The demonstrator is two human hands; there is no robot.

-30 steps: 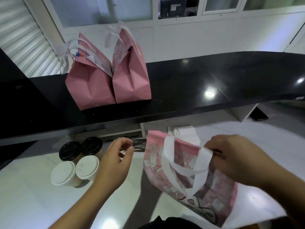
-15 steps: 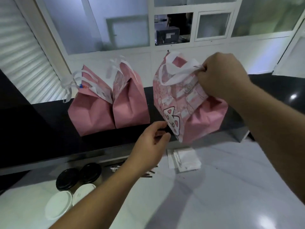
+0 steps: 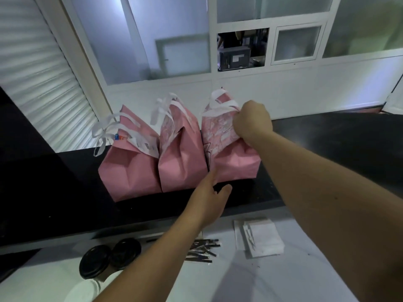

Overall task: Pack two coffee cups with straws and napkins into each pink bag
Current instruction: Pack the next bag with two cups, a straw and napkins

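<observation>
Three pink bags stand in a row on the black counter (image 3: 327,149): the left bag (image 3: 128,171), the middle bag (image 3: 183,164) and the right bag (image 3: 237,162). My right hand (image 3: 253,122) grips the right bag's top and white handles. My left hand (image 3: 211,192) is open, its fingers touching the lower front of that bag. On the white table below stand two black-lidded cups (image 3: 109,258) and a white-lidded cup (image 3: 80,290), partly hidden by my left arm. Wrapped straws (image 3: 202,250) and white napkins (image 3: 261,238) lie beside them.
A white wall with windows rises behind the counter. A white shutter (image 3: 37,73) fills the left side. The white table (image 3: 272,280) lies in front of the raised black counter.
My right hand has carried the third pink bag up from the white table and set it on the black counter beside the other two. My left hand moved up to its base.
</observation>
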